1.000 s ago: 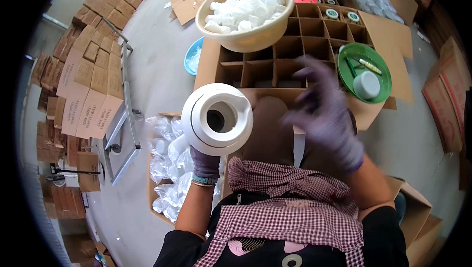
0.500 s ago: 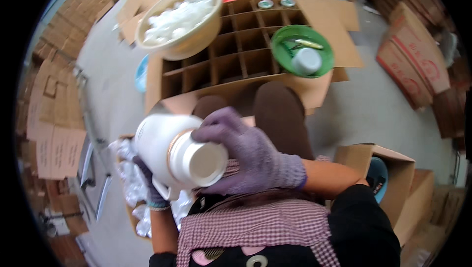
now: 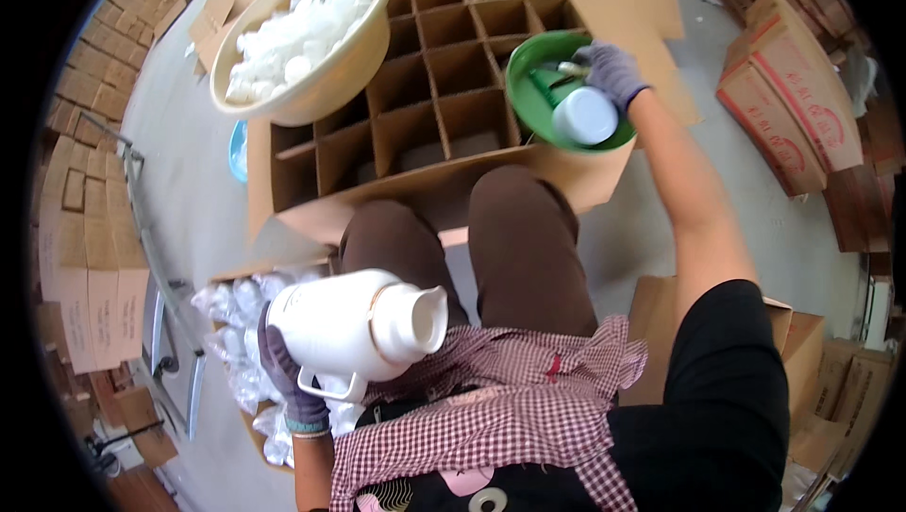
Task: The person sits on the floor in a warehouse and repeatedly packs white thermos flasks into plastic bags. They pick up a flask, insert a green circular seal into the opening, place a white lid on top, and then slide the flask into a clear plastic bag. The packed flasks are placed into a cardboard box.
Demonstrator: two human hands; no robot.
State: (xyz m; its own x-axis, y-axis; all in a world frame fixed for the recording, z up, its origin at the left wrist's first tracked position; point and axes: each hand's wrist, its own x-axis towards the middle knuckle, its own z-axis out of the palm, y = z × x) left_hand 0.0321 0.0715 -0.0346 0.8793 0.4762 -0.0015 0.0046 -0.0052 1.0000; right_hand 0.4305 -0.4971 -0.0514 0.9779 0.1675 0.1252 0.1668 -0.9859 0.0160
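A white thermos jug (image 3: 344, 321) with a thin gold ring lies tilted in my lap area, its spout pointing right and its handle down. My left hand (image 3: 291, 375), in a purple-grey glove, is closed round its base end. My right hand (image 3: 613, 73), gloved too, reaches over the far right rim of a green bowl (image 3: 528, 116). Its fingers are bent onto a pale yellow stick-like tool (image 3: 570, 68), partly covered by them. The same bowl contains a white cup-shaped lid (image 3: 587, 117) and a dark green item (image 3: 545, 87).
A divided cardboard carton (image 3: 401, 163) stands before my knees, with two round-topped items in far cells. A cream basin (image 3: 376, 40) of small white parts rests on its left. Clear plastic bags (image 3: 236, 309) fill a box at left. Cartons (image 3: 793, 97) stand at right.
My right hand has left the jug's neck and moved far right into the green bowl. The jug has turned, its spout now facing right, still in my left hand.
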